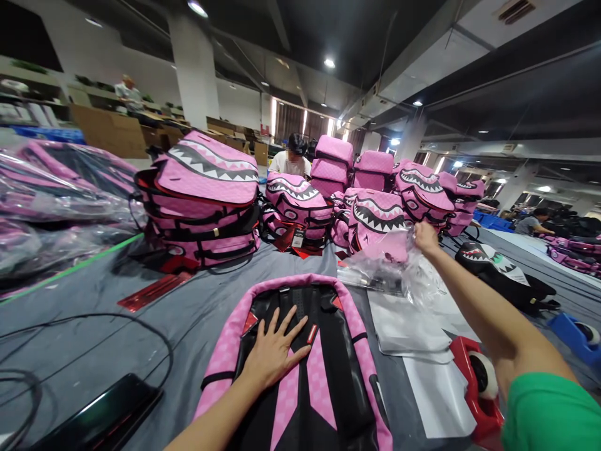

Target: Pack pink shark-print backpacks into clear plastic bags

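A pink and black backpack (317, 376) lies on the table before me with its strap side up. My left hand (273, 351) rests flat on its upper back, fingers spread. Farther off to the right, my right hand (426, 238) is closed on a clear plastic bag (420, 282), which hangs crumpled below the fingers. Behind that plastic stands a pink backpack with a shark-mouth print (375, 219). White sheets (408, 329) lie beneath the plastic bag, right of the backpack under my left hand.
Stacked pink backpacks (206, 169) line the table's far side. Plastic-wrapped ones (66, 188) are piled at left. A red tape dispenser (474, 388), a blue tape dispenser (577, 338) and a black shark-print bag (507, 275) sit at right. A dark glossy device (98, 413) lies front left. A person (292, 160) is behind the stacks.
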`<state>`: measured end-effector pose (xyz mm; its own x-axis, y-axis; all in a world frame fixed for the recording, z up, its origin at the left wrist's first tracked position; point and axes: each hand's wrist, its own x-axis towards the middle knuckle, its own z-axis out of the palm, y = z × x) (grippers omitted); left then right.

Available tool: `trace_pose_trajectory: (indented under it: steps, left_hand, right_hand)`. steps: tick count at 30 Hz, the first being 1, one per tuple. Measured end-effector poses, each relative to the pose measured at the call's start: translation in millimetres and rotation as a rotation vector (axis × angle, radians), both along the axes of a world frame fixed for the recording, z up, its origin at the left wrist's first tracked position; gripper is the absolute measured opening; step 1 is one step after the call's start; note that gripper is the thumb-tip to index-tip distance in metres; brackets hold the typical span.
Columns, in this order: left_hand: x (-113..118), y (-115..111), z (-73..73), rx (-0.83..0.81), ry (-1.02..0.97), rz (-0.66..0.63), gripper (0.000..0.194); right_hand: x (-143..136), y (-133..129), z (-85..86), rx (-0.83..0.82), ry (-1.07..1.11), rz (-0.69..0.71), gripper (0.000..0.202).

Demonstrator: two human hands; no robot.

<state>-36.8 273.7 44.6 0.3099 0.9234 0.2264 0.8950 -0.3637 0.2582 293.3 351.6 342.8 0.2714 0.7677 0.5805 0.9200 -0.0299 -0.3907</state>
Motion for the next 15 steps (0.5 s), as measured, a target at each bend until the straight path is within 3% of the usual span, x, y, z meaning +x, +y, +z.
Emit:
trace_pose_trajectory:
  steps: [2, 3, 6, 8, 10, 13, 15]
  left_hand:
    - [-1, 2, -1.4, -0.004, -0.014, -0.007, 0.063]
    - [-2, 3, -1.7, 0.004, -0.024, -0.01, 0.062]
    - [-4, 4, 4.9, 0.072, -0.118, -0.021, 0.06]
    - [-1, -6, 18.4, 0.087, -0.295, -0.063, 0.055]
    - [6, -27, 37.7, 0.002, -0.594, -0.14, 0.05]
    - [25, -73, 66.7, -0.222, -1.139, -0.211, 0.053]
    - [37, -101, 78.8, -0.311, -1.39, -0.141, 0.053]
  right_hand:
    - [-10, 12, 32.9, 0.067, 0.003, -0.018, 0.021]
    - [-19, 8, 42.1, 0.136, 0.005, 0.042, 0.025]
    - [-58, -34, 40.1, 0.372, -0.019, 0.419, 0.03]
    - [-84, -75, 17.5, 0.405, 0.002, 0.665, 0.032]
    - [-104, -113, -18.9, 0.285, 0.082, 0.82, 0.034]
    - [-125, -153, -91.0, -0.044, 0.22, 0.964, 0.035]
    - [-136, -171, -138.8, -0.221, 0.313, 1.017, 0.035]
